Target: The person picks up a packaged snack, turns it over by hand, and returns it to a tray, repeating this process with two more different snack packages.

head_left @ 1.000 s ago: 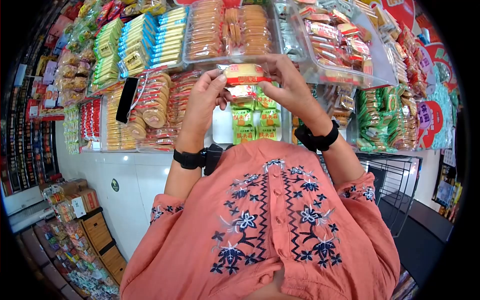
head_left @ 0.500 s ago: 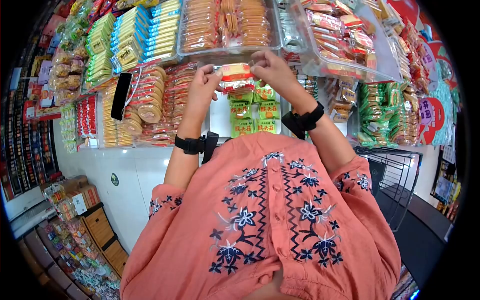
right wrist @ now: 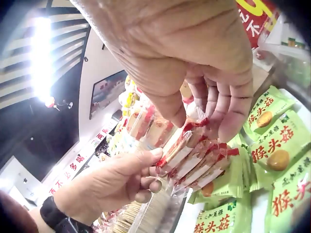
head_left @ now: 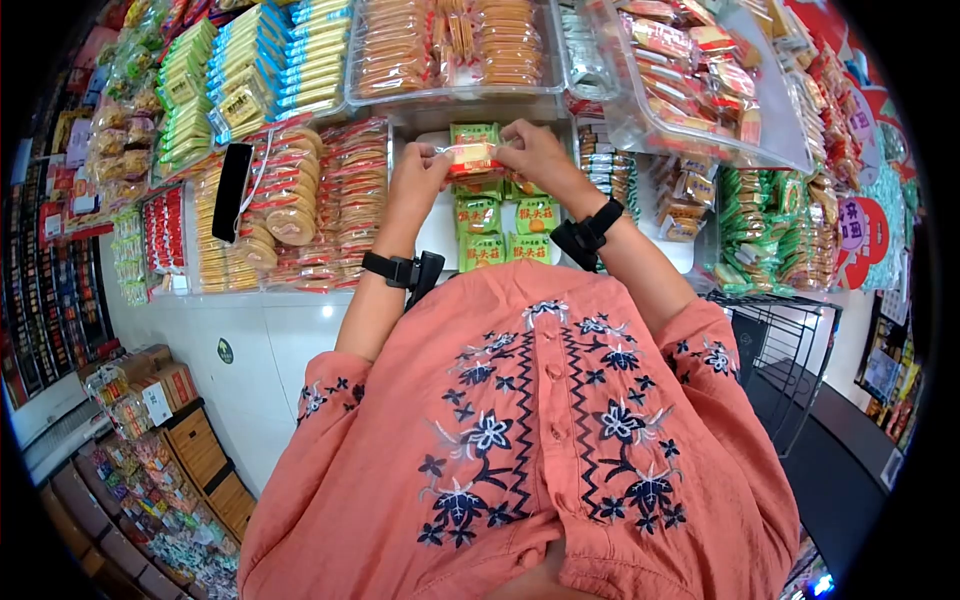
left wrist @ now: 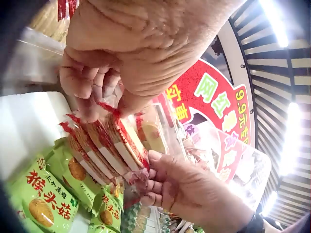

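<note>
A small stack of red-and-cream wrapped snacks (head_left: 472, 156) is held between the two hands, above green packets (head_left: 479, 215) in a white tray. My left hand (head_left: 415, 185) pinches the wrapper ends on the stack's left side, and my right hand (head_left: 545, 160) pinches those on its right. In the left wrist view, several packs (left wrist: 104, 145) stand face to face, with the left hand (left wrist: 141, 48) above them and the right hand (left wrist: 194, 191) at their other end. The right wrist view shows the stack (right wrist: 194, 158) tilted between both hands.
A clear bin of brown biscuits (head_left: 400, 50) lies beyond the hands; another bin (head_left: 690, 80) juts out at upper right. Round biscuits (head_left: 293, 195) sit left, beside a black hanging object (head_left: 232, 192). A black wire cart (head_left: 790, 350) stands at lower right.
Both hands have lowered the snacks over the tray and come closer together. The right hand's fingers, spread more half a second ago, have closed in at the stack's right side.
</note>
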